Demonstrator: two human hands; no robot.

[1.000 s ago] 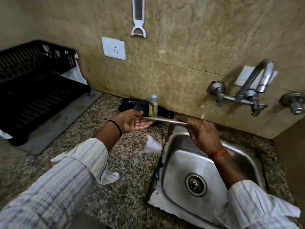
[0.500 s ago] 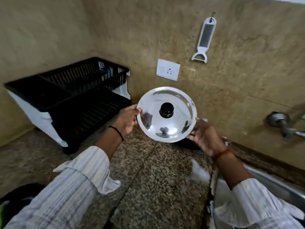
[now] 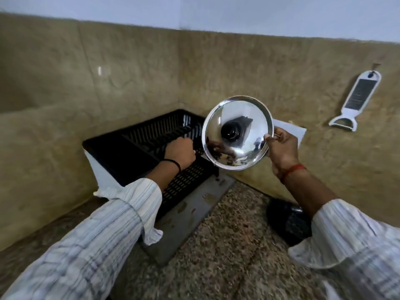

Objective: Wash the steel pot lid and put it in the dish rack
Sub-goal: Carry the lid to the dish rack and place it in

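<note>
A person's right hand (image 3: 282, 148) is holding a steel pot lid (image 3: 237, 133) upright in the air, fingers pinching its right rim, the black knob (image 3: 232, 131) facing the camera. The lid is hanging just above the right end of a black dish rack (image 3: 138, 146) in the counter corner. The left hand (image 3: 180, 151) is reaching into the rack, fingers curled, apart from the lid; whether they are gripping anything cannot be told.
</note>
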